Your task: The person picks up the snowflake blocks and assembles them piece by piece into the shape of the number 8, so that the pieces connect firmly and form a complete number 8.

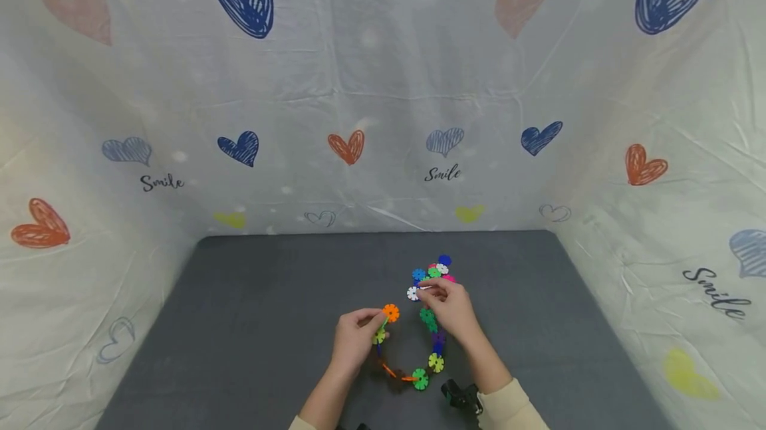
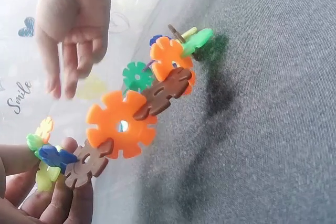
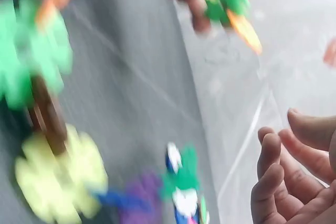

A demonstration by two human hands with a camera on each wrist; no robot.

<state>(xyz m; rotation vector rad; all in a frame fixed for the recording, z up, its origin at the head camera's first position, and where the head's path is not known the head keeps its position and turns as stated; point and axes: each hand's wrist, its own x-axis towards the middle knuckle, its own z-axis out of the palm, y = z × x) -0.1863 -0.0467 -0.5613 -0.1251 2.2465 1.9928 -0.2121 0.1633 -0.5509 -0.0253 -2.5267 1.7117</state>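
Note:
My left hand (image 1: pixel 354 338) pinches one end of a chain of slotted plastic snowflake discs, near an orange disc (image 1: pixel 391 312). Brown discs (image 2: pixel 165 92), orange ones and a blue disc (image 2: pixel 56 158) follow along the chain in the left wrist view. It curves across the table through a green disc (image 1: pixel 421 379) and a yellow disc (image 1: pixel 436 363) toward my right side. My right hand (image 1: pixel 449 307) hovers near the far end, its fingers loosely bent. Nothing shows between thumb and fingers of the right hand (image 3: pixel 296 177) in the right wrist view.
Several loose-looking discs in blue, white, green and pink (image 1: pixel 434 272) lie just beyond my right hand; whether they join the chain I cannot tell. A black device (image 1: pixel 461 395) sits by my right wrist. Behind the dark grey table (image 1: pixel 269 323) hangs a heart-printed curtain (image 1: pixel 383 84).

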